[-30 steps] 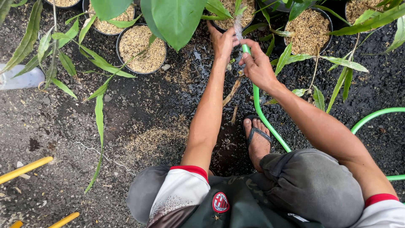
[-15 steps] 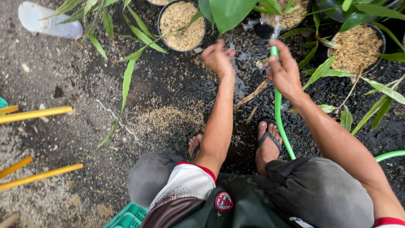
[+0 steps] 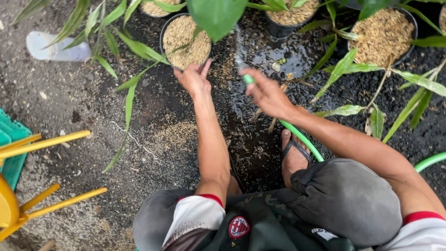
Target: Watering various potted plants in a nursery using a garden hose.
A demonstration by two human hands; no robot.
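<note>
Our right hand (image 3: 269,95) is clamped on the green hose (image 3: 297,135) (centre frame). Our left hand (image 3: 194,79), fingers apart, steadies the black pot (image 3: 163,32). We judge a low, gentle stream best.

The right hand (image 3: 268,95) grips a green hose (image 3: 302,138), water spraying onto wet dark ground (image 3: 83,116). The left hand (image 3: 194,79) touches the rim of a black pot (image 3: 163,32) filled with husk. Yellow chair legs (image 3: 46,144) stand at the left edge.

Green hose (image 3: 302,137), black pot (image 3: 163,35) of tan husks, yellow chair legs (image 3: 46,143), teal crate (image 3: 14,160)
</note>
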